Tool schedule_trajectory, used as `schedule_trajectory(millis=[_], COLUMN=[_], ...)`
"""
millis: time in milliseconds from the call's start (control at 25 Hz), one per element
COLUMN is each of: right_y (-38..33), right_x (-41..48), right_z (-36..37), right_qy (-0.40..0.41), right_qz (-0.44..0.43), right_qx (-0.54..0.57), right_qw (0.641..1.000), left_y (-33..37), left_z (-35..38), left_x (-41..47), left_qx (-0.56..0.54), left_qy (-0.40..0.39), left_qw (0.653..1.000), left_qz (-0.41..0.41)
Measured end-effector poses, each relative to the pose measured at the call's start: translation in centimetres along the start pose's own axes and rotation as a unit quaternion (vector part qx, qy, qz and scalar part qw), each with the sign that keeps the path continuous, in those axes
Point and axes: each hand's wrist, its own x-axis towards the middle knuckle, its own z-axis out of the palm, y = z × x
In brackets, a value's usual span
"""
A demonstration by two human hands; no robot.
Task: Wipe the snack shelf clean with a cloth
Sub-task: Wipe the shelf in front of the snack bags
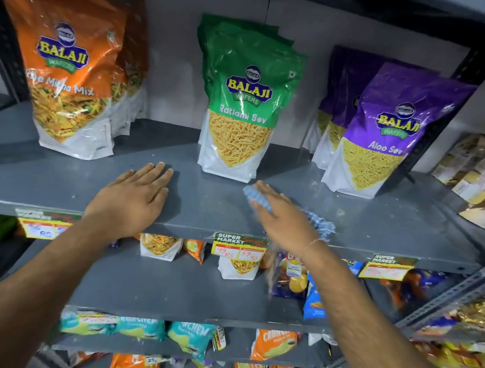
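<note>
On the shelf (205, 201): Mix bag (69, 83) left, Ratlami Sev bag (241, 111) middle, Aloo Sev bag (384, 137) right, cloth (322, 225) near the front edge.

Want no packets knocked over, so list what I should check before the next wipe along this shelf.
1. Cloth under control: ok, the right hand presses the blue cloth flat on the shelf.
2. Bracing: ok, the left hand rests flat on the shelf.
3. Room ahead: not ok, the green packet stands just beyond the cloth.
4. Shelf clean: not ok, specks lie near the purple packet.
5. Cloth clean: cannot tell, it is blurred.
</note>
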Motion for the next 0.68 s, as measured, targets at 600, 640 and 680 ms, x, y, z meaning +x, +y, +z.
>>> schedule_trajectory(millis=[600,640,680], right_y=[-3.0,-2.0,-1.2], right_x=[0.8,1.0,1.2], right_z=[1.6,0.7,-0.3], right_qy=[0.103,0.134,0.154], right_qz=[0.089,0.122,0.159], right_qx=[-0.019,-0.008,-0.016], right_qw=[0.99,0.983,0.975], left_y=[-0.1,-0.2,-0.3], left_z=[-0.5,-0.3,-0.1], left_x=[-0.2,-0.2,-0.2], left_qx=[-0.026,-0.022,-0.018], left_qy=[0.001,0.006,0.011], left_qw=[0.999,0.999,0.999], left_qz=[0.025,0.031,0.035])
